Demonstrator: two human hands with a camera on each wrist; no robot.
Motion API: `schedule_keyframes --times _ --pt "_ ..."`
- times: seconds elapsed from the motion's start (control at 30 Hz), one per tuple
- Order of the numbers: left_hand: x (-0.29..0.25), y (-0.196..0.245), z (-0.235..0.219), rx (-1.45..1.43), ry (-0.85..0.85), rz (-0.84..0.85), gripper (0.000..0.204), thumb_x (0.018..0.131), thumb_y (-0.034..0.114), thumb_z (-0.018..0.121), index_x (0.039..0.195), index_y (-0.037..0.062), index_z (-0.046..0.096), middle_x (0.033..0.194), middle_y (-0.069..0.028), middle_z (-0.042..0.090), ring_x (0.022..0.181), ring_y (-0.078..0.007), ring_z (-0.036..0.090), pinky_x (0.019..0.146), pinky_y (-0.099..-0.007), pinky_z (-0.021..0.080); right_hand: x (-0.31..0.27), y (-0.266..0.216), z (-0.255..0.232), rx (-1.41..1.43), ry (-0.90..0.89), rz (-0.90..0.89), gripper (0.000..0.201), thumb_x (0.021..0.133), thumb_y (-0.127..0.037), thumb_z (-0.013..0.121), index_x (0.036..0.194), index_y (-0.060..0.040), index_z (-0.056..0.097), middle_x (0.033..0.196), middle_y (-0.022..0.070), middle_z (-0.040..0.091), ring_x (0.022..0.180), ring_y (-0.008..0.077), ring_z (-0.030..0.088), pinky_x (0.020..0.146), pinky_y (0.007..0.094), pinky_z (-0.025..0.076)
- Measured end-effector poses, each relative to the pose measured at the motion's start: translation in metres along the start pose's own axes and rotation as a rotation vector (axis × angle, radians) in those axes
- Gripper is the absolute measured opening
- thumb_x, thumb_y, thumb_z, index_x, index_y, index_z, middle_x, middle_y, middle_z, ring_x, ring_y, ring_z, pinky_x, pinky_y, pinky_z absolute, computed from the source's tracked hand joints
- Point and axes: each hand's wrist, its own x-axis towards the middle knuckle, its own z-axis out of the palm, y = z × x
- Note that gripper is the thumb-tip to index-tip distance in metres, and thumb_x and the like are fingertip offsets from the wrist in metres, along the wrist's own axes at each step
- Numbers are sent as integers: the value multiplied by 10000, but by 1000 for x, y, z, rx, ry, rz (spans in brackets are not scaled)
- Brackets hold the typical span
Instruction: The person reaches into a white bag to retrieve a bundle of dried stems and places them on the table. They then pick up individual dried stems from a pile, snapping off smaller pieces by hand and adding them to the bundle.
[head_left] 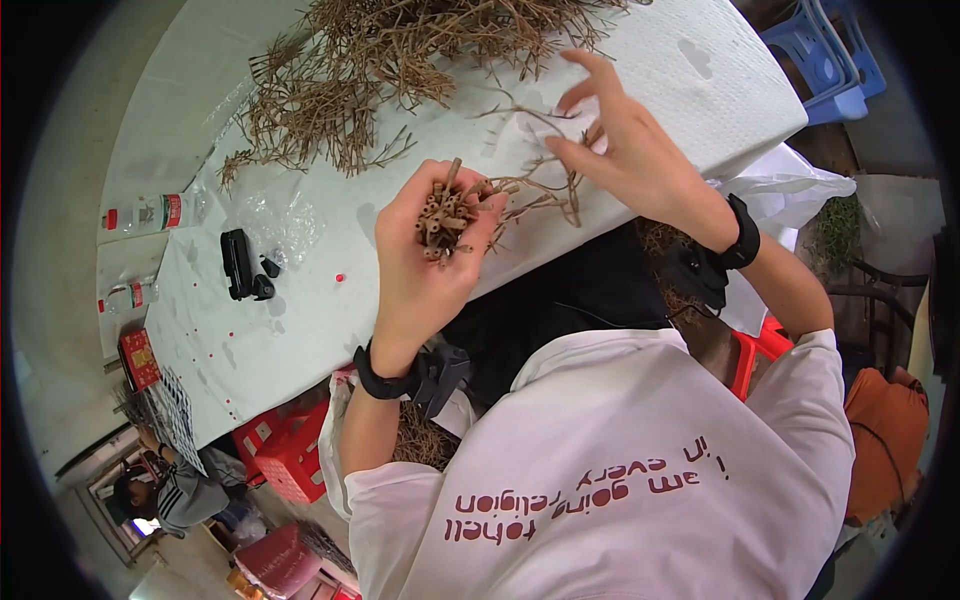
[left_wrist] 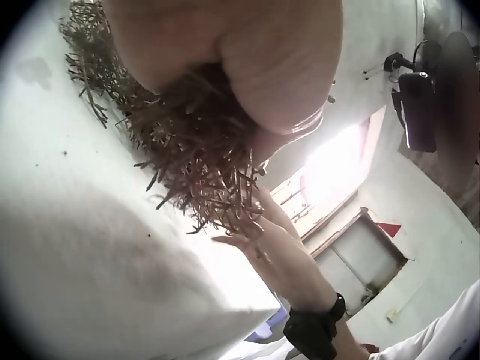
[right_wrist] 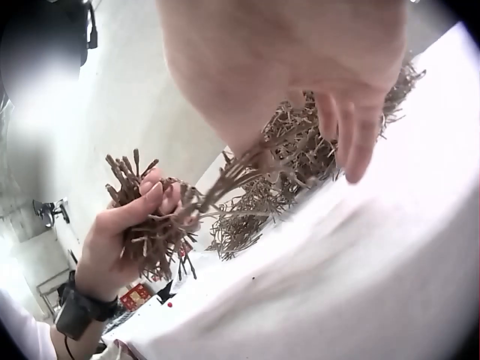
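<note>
A bundle of dried twigs (head_left: pixel 445 220) sits in the left hand (head_left: pixel 412 268), held above the tabletop (head_left: pixel 330 345); the fingers and thumb curl around it, and a cluster of blunt stem ends pokes up out of the grasp. The right hand (head_left: pixel 640 160) is up beside it, thumb and fingers spread apart and loosely bent. A few thin, branching stems (head_left: pixel 555 195) trail from the bundle towards that hand, running close to its thumb, though I can't tell whether it touches them.

Just beyond both hands lies a big, tangled pile of the same brown twigs (head_left: pixel 400 65). To the left of the left hand I see crumpled clear plastic (head_left: pixel 285 225), a black device (head_left: pixel 236 265) next to it and, further out, two plastic bottles (head_left: pixel 150 213) and a red box (head_left: pixel 138 358). A tiny red piece (head_left: pixel 340 278) lies nearer that hand. Past the right hand, off the table's end, stand blue stools (head_left: pixel 825 60), and a white plastic bag (head_left: pixel 790 195) hangs near the right wrist.
</note>
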Motion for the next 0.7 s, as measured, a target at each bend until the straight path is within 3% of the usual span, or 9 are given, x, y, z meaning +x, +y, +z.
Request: schedule_keyframes --times 0.07,0.1,0.2,0.23,0.33,0.37,0.47,0.63,0.7 --pt "-1 1 -6 -35 -34 23 202 856 -72 717 946 -15 545 876 -39 647 818 -75 605 742 -233 505 4 11 4 -305 345 -432 433 921 -150 676 1292 0 511 1081 103 624 777 223 693 801 353 537" --pt "-2 1 -9 -53 -50 34 200 855 -83 711 947 -15 547 877 -44 651 822 -78 611 744 -235 508 5 8 2 -301 341 -435 433 921 -150 676 1292 0 511 1081 103 624 777 223 693 801 353 537" --pt "-1 7 -12 -51 -84 62 200 849 -95 708 947 -12 554 879 -46 655 831 -82 619 746 -232 511 3 -13 -14 -229 108 -773 400 890 -134 690 1255 -23 571 1004 110 664 781 237 666 879 371 492" --pt "0 8 -12 -53 -108 77 201 846 -101 707 947 -11 558 881 -47 657 835 -84 623 747 -231 513 0 -18 -15 -229 110 -770 400 890 -134 690 1255 -23 571 1004 110 664 781 237 666 879 371 492" --pt "0 7 -13 -92 -101 100 212 841 -101 716 953 -13 559 878 -43 654 846 -87 630 748 -231 517 -8 -32 -11 205 -424 -269 338 900 -157 692 1194 -10 610 840 93 683 702 182 626 755 322 495" --pt "0 7 -15 -109 -90 110 217 839 -100 721 955 -13 560 877 -41 652 852 -89 634 748 -231 519 -6 -34 -14 204 -425 -272 338 900 -157 692 1194 -10 610 840 93 683 702 182 626 755 322 495" --pt "-7 15 -19 -102 -79 18 218 852 -77 727 974 -15 557 870 -35 644 837 -83 629 741 -231 522 0 -34 -19 25 -661 -179 261 919 -155 682 1119 6 640 695 67 651 659 128 595 638 275 462" --pt "-12 7 -25 -204 -202 -169 231 880 -21 737 1002 -8 543 849 -17 614 797 -64 611 720 -231 525 -3 -30 -18 110 -702 -299 198 943 -171 672 962 25 652 699 56 633 618 95 543 557 246 408" --pt "-12 8 -24 -273 -216 -199 231 884 -11 739 1002 -3 540 847 -14 607 789 -58 602 716 -228 521 -6 -40 -18 234 -815 -140 219 956 -175 660 890 31 629 673 49 603 600 104 517 553 268 397"
